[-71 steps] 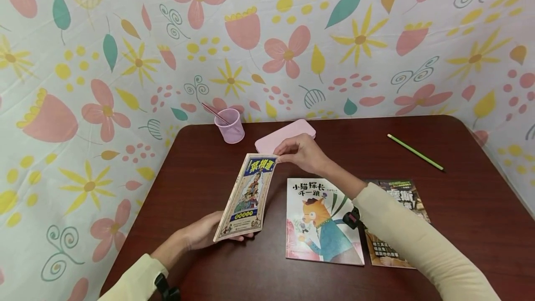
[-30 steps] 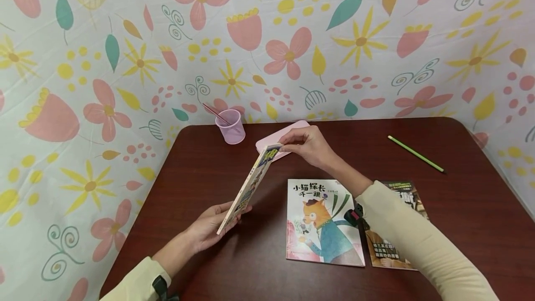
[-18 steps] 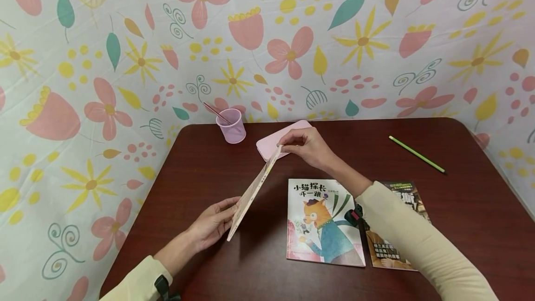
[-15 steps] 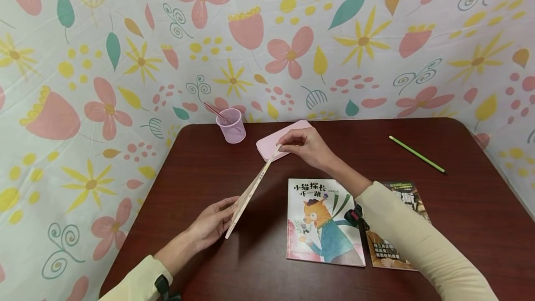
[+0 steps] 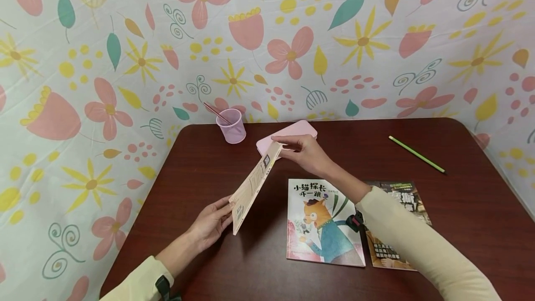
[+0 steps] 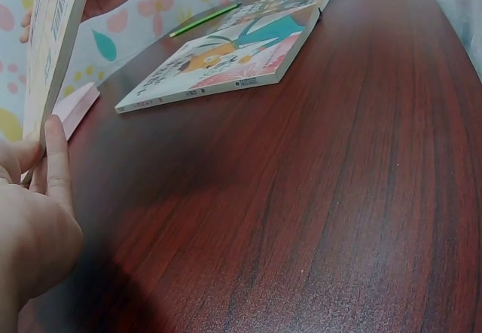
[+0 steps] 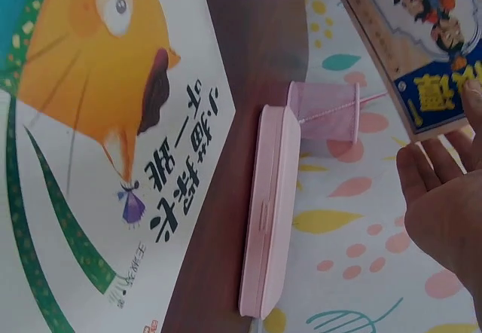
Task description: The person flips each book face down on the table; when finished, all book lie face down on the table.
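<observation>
I am reading "小猫探长吓一跳" on the cat picture book (image 5: 323, 222) lying flat on the dark red table (image 5: 459, 226), with a fox-like figure in a blue coat under the title. The dark book (image 5: 401, 226) beside it carries large white characters, but my sleeve is covering most of them. The thin book (image 5: 254, 186) I am holding is showing its pale back cover with a barcode near the lower corner; its print is too small to read from the head view. In the right wrist view its front is showing big yellow characters on a blue band.

My left hand (image 5: 211, 224) is pinching the book's near lower edge, thumb along the cover. My right hand (image 5: 303, 152) is gripping the far top corner, palm half open. The book is standing tilted above the table, between the pink case (image 5: 305, 130) and the cat picture book, near the pink cup (image 5: 231, 126).
</observation>
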Tool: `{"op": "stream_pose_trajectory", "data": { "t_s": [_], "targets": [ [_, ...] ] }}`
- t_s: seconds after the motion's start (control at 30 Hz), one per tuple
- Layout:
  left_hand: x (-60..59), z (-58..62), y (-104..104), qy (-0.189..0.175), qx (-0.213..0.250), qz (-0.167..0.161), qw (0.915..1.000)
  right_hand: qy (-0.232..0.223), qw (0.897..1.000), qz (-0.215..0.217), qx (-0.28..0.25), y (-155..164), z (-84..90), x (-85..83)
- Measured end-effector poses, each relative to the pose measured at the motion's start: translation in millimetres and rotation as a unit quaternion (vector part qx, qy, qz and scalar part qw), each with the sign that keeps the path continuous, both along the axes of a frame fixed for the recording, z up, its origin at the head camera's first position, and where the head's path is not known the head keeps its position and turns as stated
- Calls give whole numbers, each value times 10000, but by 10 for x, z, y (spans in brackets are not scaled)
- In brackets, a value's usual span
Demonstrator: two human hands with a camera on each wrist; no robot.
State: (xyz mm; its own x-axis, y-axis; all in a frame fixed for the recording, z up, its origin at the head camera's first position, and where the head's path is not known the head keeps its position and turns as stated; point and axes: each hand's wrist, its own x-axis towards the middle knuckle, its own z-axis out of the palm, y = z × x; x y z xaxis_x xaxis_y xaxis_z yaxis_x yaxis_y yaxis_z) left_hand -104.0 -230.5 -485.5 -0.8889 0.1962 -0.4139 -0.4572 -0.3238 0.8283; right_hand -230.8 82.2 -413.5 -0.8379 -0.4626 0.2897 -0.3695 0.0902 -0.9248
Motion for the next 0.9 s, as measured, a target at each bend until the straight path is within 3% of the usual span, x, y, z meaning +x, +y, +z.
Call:
{"op": "stream_pose_trajectory", "data": {
  "t_s": [0.53,0.9],
  "targets": [
    [-28,-42,-52,250,-486,500,9973,-838,9923,885,-208,110,89,286],
    [-26,-26,-69,491,-937,719,9918,-1330,9887,667,-193,149,-3,293]
  ]
}}
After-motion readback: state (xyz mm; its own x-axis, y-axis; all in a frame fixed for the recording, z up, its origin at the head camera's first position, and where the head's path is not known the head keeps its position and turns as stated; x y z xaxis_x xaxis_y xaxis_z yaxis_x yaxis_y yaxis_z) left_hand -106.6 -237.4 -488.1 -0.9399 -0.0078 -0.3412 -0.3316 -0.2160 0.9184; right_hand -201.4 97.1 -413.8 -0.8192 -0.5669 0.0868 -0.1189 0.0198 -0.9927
